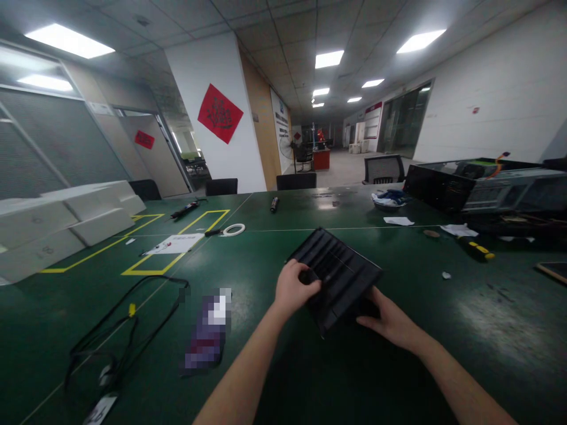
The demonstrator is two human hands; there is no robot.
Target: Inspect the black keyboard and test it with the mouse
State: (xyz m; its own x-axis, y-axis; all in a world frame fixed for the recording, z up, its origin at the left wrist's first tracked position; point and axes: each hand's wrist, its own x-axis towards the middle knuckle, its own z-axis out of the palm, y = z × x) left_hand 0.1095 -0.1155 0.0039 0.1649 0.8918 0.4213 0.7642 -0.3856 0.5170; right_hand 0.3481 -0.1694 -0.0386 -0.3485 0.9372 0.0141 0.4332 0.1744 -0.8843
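Head cam: black ribbed part [341, 271] is at center of view, held tilted above the green bench [252, 260]. Clock below is as seen, centered on the part.

Left hand [292, 289] at 9: clamped on the part's left edge, thumb across the ribbed face, other fingers mostly hidden behind. Right hand [392, 321] at 4: clamped on the lower right edge, thumb under, fingertips out of sight behind the part.

Around it on the bench:
- 1: bowl [390, 205] with bluish stuff in it, white paper [398, 221] just nearer.
- 2: opened black computer case [436, 189].
- Nearly 3: yellow-black tool [481, 251].
- Between 10 and 11: small dark cylinder [274, 204].
- 10: white ring [241, 226], black piece touching it.
- Between 9 and 10: white sheet [177, 243] on yellow tape marking, white boxes [39, 242] well beyond.
- 8: purple item [206, 342], pixelated, can't identify. Looped black cable [159, 330] left of it.
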